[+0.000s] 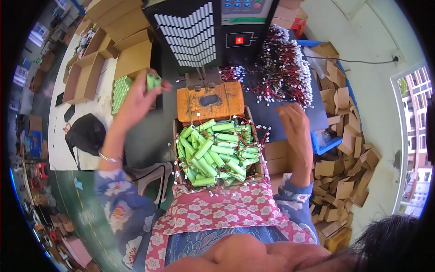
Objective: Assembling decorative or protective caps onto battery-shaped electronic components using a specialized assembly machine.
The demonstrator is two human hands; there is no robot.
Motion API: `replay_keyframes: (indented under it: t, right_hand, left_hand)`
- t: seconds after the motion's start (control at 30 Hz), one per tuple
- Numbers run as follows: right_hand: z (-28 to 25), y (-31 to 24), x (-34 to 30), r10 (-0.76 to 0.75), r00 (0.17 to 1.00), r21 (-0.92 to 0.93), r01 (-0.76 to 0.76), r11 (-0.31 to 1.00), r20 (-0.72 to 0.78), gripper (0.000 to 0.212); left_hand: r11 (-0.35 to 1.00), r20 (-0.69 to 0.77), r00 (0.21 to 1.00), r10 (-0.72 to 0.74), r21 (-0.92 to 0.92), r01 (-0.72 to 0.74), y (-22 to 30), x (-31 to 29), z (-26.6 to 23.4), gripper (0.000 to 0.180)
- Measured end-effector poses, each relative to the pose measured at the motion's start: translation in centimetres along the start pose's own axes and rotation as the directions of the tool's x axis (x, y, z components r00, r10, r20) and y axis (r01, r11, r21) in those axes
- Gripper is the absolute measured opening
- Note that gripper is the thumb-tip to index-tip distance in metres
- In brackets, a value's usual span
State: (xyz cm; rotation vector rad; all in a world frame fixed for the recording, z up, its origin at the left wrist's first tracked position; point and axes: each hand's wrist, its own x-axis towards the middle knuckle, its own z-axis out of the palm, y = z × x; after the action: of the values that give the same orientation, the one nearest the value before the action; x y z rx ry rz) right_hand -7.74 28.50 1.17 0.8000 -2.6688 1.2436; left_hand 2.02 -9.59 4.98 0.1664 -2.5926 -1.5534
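My left hand (139, 96) is closed around a couple of green cylindrical battery cells (154, 81), above the edge of an open carton (121, 93) packed with upright green cells. To the right, my right hand (295, 126) has its fingers bent together beside a heap of red and black wire leads with white connectors (290, 68); whatever is between the fingertips is too small to make out. Between my hands a black spot welder (199, 75) has two electrodes pointing down at an orange block (209, 100). Below it, against my apron, sits a box full of wired green cells (213, 156).
Open cardboard boxes (84, 79) and a black bag (86, 133) stand on the white table at left. A blue bin (327, 144) and many folded cardboard pieces (344, 172) lie at right. A stool (154, 181) is at lower left.
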Motion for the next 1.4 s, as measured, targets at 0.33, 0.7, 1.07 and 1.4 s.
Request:
replay_keyframes:
  t: [0.33, 0.7, 1.07, 1.4]
  right_hand:
    - [6.3, -8.0, 5.3, -0.323, 0.925, 0.365, 0.237, 0.901, 0.198, 0.011]
    - [8.5, -7.4, 6.2, -0.139, 0.930, 0.615, -0.109, 0.781, 0.341, 0.013]
    - [10.8, -6.8, 7.0, -0.080, 0.952, 0.556, -0.103, 0.825, 0.295, 0.010]
    - [9.1, -7.7, 6.7, -0.105, 0.966, 0.488, -0.025, 0.872, 0.236, 0.017]
  left_hand:
    - [0.938, -0.204, 0.917, 0.342, 0.131, -0.321, 0.7, -0.5, 8.5, 0.020]
    - [0.955, -0.204, 0.935, 0.291, 0.122, -0.270, 0.6, -0.2, 10.4, 0.022]
    - [0.929, -0.263, 0.891, 0.370, 0.104, -0.355, 0.2, 0.3, 10.8, 0.027]
    - [0.910, -0.256, 0.874, 0.413, 0.142, -0.389, -0.2, 0.6, 11.0, 0.027]
